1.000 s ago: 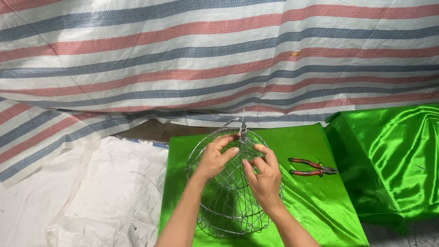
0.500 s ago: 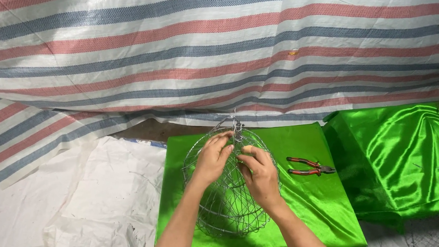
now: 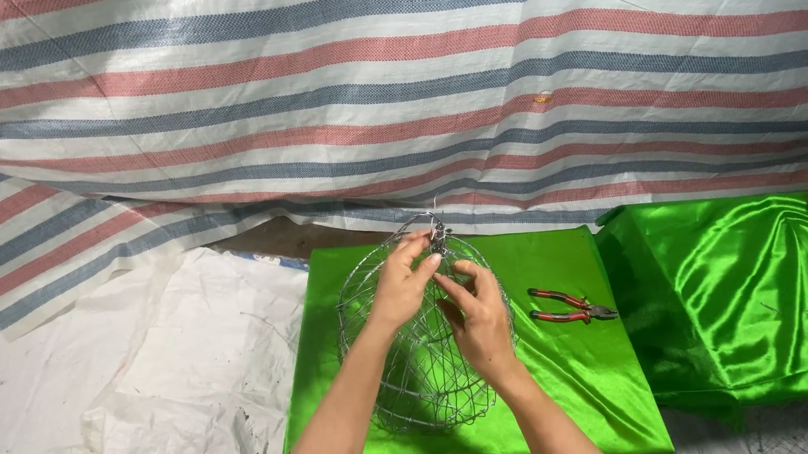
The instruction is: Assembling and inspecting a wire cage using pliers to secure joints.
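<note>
Left hand (image 3: 405, 283): reaching up, fingertips pinching the wire cage's (image 3: 426, 380) top knot.
Right hand (image 3: 477, 316): fingers curling, gripping the cage wires just below that knot.
Pliers (image 3: 571, 305): lying right of the cage on the green worktop (image 3: 592, 382).

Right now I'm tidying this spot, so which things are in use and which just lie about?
In use:
left hand
right hand
round wire cage
green cloth under it

Lying about:
red-handled pliers
second green cloth
striped tarp
white sheet
</note>
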